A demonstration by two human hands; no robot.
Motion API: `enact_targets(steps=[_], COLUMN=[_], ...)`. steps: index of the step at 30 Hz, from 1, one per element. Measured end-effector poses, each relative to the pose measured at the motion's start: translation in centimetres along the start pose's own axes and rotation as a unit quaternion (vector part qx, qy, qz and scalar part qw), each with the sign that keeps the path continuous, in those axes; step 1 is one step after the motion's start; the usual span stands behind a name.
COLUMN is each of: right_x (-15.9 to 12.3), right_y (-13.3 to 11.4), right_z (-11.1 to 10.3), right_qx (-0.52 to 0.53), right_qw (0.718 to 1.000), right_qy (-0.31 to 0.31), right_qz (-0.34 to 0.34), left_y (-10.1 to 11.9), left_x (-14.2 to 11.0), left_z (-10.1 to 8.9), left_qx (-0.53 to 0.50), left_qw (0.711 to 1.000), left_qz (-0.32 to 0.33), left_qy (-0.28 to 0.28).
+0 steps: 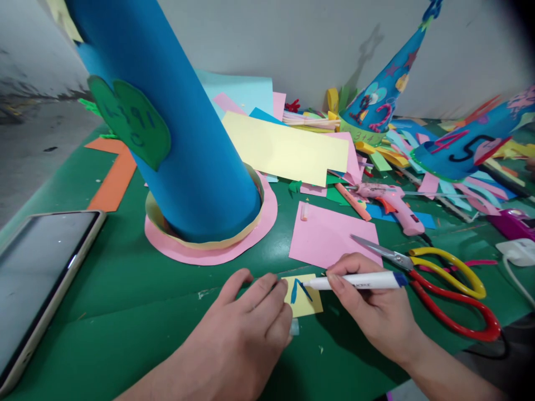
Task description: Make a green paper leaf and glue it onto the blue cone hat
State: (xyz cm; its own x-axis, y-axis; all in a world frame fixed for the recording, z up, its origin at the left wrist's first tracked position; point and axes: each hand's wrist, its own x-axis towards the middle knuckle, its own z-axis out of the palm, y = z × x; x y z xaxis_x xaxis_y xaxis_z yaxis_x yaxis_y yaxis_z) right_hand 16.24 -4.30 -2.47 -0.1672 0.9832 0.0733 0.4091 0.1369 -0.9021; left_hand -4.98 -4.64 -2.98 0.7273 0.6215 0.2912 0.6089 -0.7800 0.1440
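Observation:
My right hand (371,312) is closed around a white acrylic marker (355,280) with a blue end. The marker's tip touches a small yellow paper piece (309,306), where blue strokes form an upside-down V. My left hand (254,323) has its fingers curled together and holds down the left side of that paper. A small translucent pale-blue bit (295,327) shows beside its fingertips; what it is, I cannot tell. Behind my hands stands a tall blue paper tube hat (200,150) with a pink brim (200,257) and a green leaf shape (131,123).
Scissors (438,278) with yellow and red handles lie right of my right hand, near a pink paper sheet (330,234) and pink glue gun (393,203). A phone (42,278) lies at left. Decorated blue cone hats (384,83) and paper scraps stand behind.

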Motion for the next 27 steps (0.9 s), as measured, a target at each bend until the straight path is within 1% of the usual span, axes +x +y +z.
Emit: enact_targets(steps=[6,11,27], right_x=[-0.06,-0.13,-0.21], right_y=[0.06,0.29,0.15], right_z=[-0.11,-0.08,-0.07], right_qx=[0.019,0.038,0.035], right_qw=[1.0,0.999,0.999], right_qy=[-0.001,-0.007,-0.01], right_qz=[-0.018,-0.015,-0.016], left_y=[0.02,0.05,0.0], left_x=[-0.04,0.0,0.09], left_z=[-0.04,-0.1,-0.01], left_qx=[-0.002,-0.007,-0.004], left_qw=[1.0,1.0,1.0], left_qz=[0.0,-0.004,0.001], left_qy=[-0.002,0.001,-0.001])
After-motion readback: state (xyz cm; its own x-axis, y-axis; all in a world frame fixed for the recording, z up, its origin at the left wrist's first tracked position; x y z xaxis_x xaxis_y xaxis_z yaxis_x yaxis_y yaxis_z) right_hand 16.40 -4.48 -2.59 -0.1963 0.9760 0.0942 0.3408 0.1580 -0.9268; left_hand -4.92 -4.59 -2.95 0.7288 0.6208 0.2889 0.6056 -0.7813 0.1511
